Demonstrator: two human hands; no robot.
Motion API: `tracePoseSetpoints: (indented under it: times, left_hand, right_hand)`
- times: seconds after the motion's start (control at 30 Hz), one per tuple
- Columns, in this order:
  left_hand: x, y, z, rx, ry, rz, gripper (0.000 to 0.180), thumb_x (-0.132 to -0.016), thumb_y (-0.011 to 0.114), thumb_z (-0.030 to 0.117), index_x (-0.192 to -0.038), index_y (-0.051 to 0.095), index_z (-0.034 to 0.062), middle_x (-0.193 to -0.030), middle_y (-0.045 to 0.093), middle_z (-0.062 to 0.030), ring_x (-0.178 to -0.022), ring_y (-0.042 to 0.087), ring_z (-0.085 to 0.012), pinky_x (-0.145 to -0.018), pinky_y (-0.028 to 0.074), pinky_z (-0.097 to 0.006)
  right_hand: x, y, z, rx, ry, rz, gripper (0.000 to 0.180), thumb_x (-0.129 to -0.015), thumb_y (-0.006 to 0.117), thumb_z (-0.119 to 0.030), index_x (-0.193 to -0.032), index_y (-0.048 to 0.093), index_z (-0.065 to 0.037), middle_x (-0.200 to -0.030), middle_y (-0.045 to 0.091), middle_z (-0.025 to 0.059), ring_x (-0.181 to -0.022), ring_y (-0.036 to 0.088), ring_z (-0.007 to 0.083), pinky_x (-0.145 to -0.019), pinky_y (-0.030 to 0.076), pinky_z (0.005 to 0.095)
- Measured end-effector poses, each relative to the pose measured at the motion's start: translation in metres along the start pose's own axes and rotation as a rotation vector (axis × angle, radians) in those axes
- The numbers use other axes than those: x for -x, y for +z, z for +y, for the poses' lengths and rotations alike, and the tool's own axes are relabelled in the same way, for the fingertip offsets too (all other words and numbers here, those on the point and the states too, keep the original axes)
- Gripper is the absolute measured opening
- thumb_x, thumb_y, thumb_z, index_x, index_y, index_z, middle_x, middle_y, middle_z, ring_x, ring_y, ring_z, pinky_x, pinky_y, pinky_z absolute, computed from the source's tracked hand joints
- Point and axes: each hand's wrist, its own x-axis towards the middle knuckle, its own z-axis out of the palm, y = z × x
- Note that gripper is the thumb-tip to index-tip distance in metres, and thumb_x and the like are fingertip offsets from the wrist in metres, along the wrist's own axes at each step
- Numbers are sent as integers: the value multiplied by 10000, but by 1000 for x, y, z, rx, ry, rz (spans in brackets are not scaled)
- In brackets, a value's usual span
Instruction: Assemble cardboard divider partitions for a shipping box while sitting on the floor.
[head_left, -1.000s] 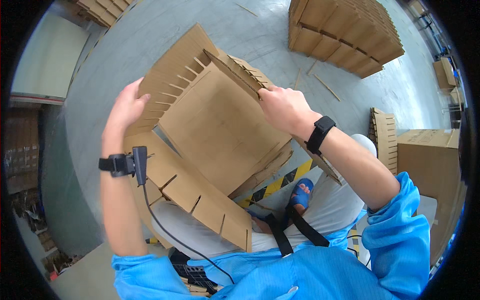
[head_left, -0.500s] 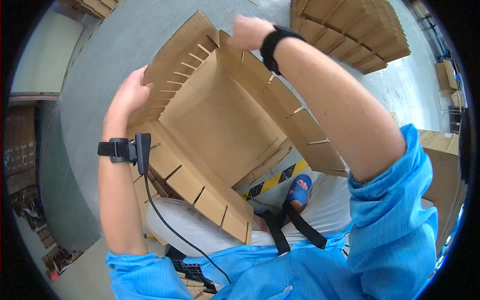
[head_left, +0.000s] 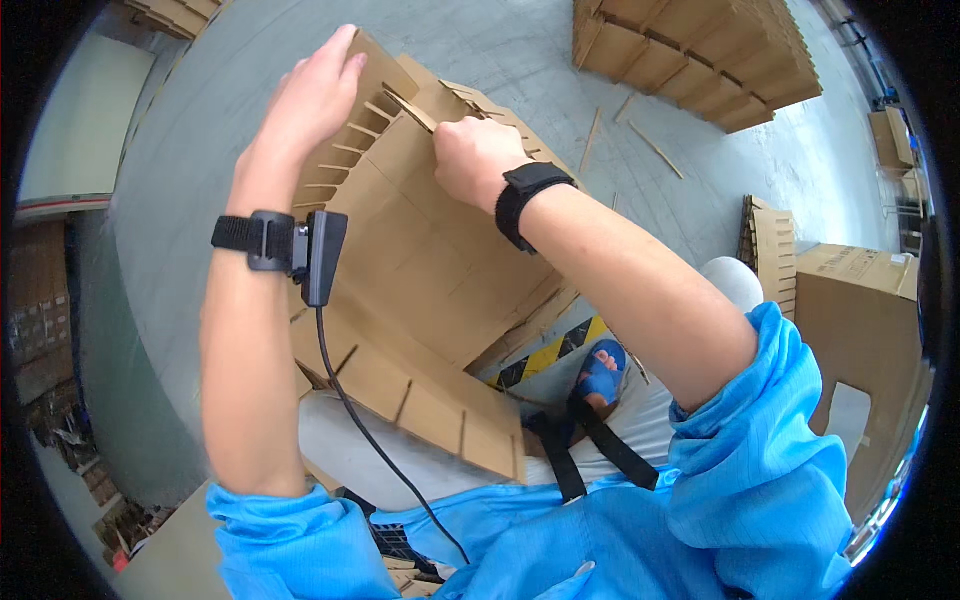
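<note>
A cardboard box [head_left: 430,260] stands open in front of me, with slotted cardboard panels along its sides. My left hand [head_left: 312,100] grips the top edge of the far-left slotted panel [head_left: 372,85], with its thumb on the inner side. Over the box's far corner, my right hand [head_left: 478,160] is closed in a fist round a narrow piece of cardboard [head_left: 410,110], seen edge-on and jutting out to the left; the rest of it is hidden by the hand. Nearer my lap leans another slotted panel [head_left: 420,405].
A tall stack of folded cardboard [head_left: 690,60] stands at the far right. Thin cardboard strips [head_left: 655,150] lie on the floor before it. To my right are a closed carton [head_left: 860,310] and slotted cardboard [head_left: 773,250]. Yellow-black floor tape [head_left: 545,360] runs by my blue sandal [head_left: 603,370].
My right hand has come down and inward from the far-right panel's corner and now holds the narrow cardboard piece. The left hand has slid up along the far-left panel's edge.
</note>
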Motion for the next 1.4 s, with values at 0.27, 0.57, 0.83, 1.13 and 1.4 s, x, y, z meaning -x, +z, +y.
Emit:
tracePoseSetpoints:
  times: [0.27, 0.57, 0.83, 1.13, 1.4]
  left_hand:
    - [17, 4, -13, 59, 58, -25, 526, -973, 444, 321, -1406, 378, 29, -1356, 480, -237, -1285, 433, -369, -1063, 350, -403]
    - [11, 16, -2, 50, 26, -140, 557, -979, 440, 365, -1406, 380, 14, -1415, 426, -232, -1323, 394, -362, -1093, 316, -378]
    - [-5, 80, -8, -13, -39, 115, 752, -917, 202, 693, -1362, 487, 159, -1371, 482, -177, -1288, 429, -346, -1083, 306, -486]
    - [-15, 76, 17, -15, -121, -28, 608, -949, 260, 616, -1297, 545, 207, -1356, 526, -88, -1336, 387, -266, -1076, 262, -554]
    - [18, 75, -10, -99, -68, 381, 482, -961, 423, 463, -1308, 513, 141, -1471, 353, -184, -1382, 289, -348, -1121, 190, -525]
  right_hand:
    - [9, 3, 13, 23, -47, 5, 164, -768, 596, -125, -834, 677, 2, -837, 684, 195, -824, 672, 349, -708, 551, 422]
    - [22, 3, -3, 118, -59, -70, 151, -808, 602, -94, -905, 709, -53, -931, 703, 150, -873, 694, 287, -746, 553, 377]
    - [13, 6, 17, 62, -101, 64, 151, -785, 617, -139, -855, 694, -29, -851, 694, 179, -824, 687, 321, -735, 552, 399]
    - [6, -9, 19, 15, 7, -6, 219, -813, 618, -182, -965, 701, -49, -973, 695, 172, -937, 673, 313, -826, 531, 421]
    - [116, -18, 45, -105, -81, -149, 305, -887, 534, -288, -1011, 518, -10, -895, 661, 225, -875, 642, 403, -749, 516, 503]
